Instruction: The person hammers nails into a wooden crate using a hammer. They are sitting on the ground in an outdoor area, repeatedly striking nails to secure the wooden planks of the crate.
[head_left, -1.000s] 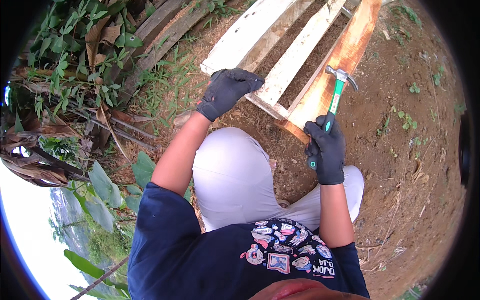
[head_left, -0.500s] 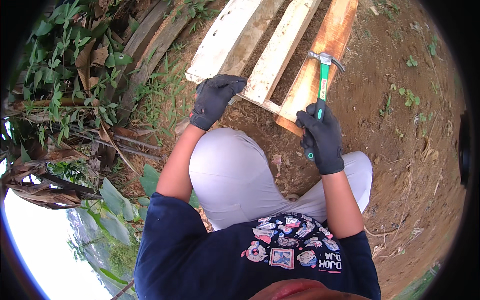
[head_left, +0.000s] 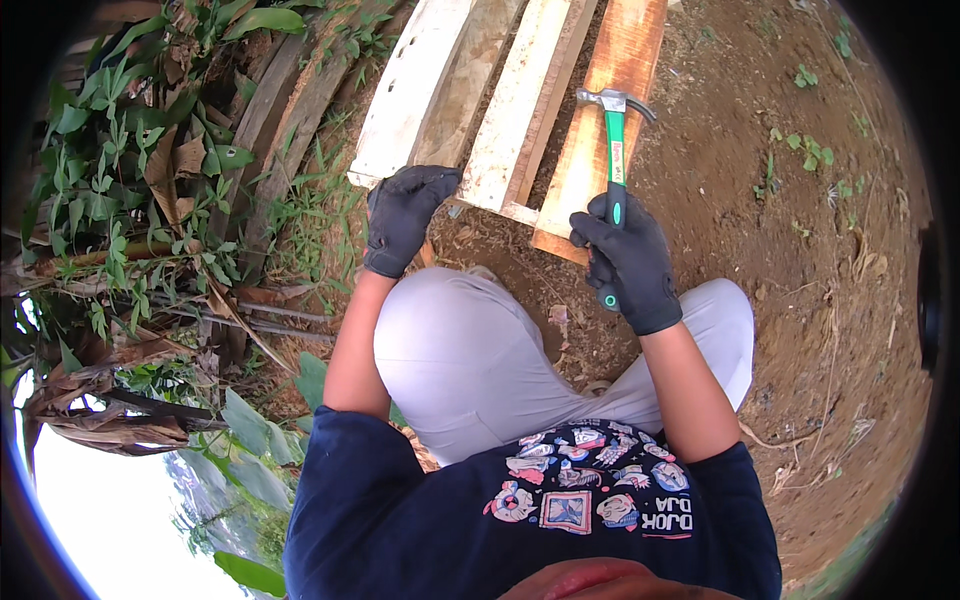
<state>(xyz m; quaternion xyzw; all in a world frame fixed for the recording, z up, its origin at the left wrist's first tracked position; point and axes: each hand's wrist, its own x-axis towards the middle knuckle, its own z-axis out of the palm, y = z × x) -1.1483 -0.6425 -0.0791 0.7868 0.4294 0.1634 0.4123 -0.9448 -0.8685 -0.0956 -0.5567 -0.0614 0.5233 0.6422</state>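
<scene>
A slatted wooden frame (head_left: 512,130) of pale and brown planks lies on the ground in front of me. My left hand (head_left: 405,218), in a dark work glove, is closed at the near end of its left planks; the fingertips are partly hidden against the wood. My right hand (head_left: 632,262), gloved too, grips the lower handle of a claw hammer (head_left: 616,150) with a green and black handle. The hammer's metal head is up over the right-hand, orange-brown plank (head_left: 622,55). From this angle I cannot tell if it touches the wood.
Leafy plants (head_left: 105,165) and dry leaves crowd the left side, beside weathered boards (head_left: 300,125). Brown soil (head_left: 740,180) with small weeds stretches to the right. My bent knee (head_left: 455,330) in light grey trousers is close below my left hand.
The whole view has shifted and turned slightly, so the frame and the hammer appear further left. Both hands keep nearly the same hold and place against the wood.
</scene>
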